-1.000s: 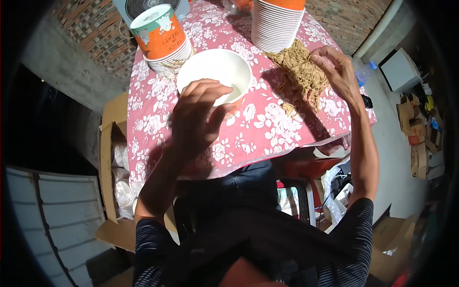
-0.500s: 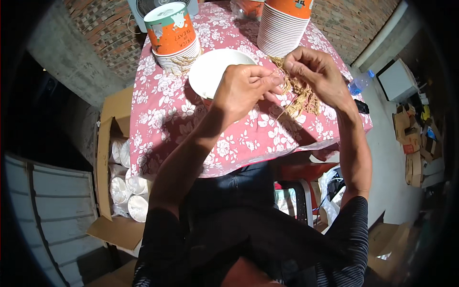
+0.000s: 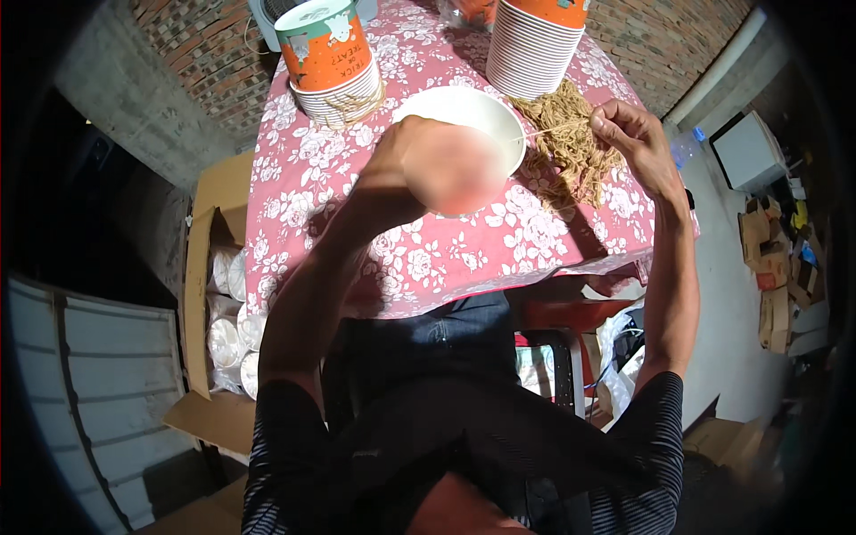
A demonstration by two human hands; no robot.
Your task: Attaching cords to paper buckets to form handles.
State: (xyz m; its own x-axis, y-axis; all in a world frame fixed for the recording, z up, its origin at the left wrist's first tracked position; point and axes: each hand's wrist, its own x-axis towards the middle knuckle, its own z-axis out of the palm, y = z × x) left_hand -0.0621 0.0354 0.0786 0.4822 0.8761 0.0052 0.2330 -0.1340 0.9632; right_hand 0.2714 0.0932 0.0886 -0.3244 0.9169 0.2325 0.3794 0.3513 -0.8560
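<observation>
My right hand (image 3: 635,143) pinches one end of a thin tan twisted cord (image 3: 555,131), stretched taut leftward to the rim of a white-lined paper bucket (image 3: 486,105). In front of that bucket is my left hand (image 3: 428,165), its fingers smeared by a blur, so their grip is hidden. A tangled heap of tan cords (image 3: 571,152) lies beneath and left of my right hand. The bucket's mouth faces up; its outer wall is mostly behind my left hand.
On the pink floral tablecloth (image 3: 428,263), an orange bucket stack (image 3: 328,67) with cords around it stands left, and a taller stack (image 3: 535,53) behind the heap. A plastic bottle (image 3: 685,145) is at the right edge. An open carton (image 3: 198,303) holds wrapped white stacks.
My hands have moved apart, the right one to the right, and a cord now stretches taut between them. The white-lined bucket appears further right, and more of the cord heap shows.
</observation>
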